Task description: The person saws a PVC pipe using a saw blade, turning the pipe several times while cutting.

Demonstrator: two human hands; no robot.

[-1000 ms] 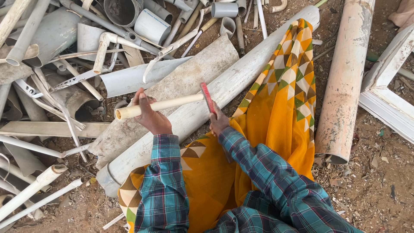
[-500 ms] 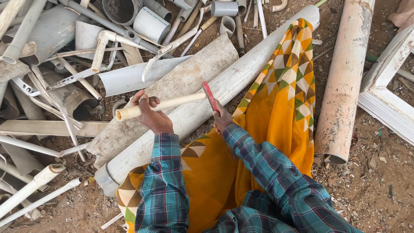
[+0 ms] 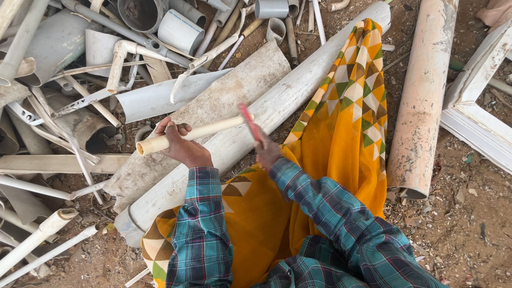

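Bright, even daylight; soft shadows; slight motion blur.

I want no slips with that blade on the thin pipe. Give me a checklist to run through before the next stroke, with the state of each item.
1. Left hand grips the thin cream pipe: ok.
2. Right hand holds the red blade: ok.
3. Blade meets the pipe at its right end, away from the left fingers: ok.
4. Pipe rests on the large grey pipe: cannot tell.
5. Blade sharp in the picture: not ok, blurred.
6. Orange cloth kept off the blade: ok.
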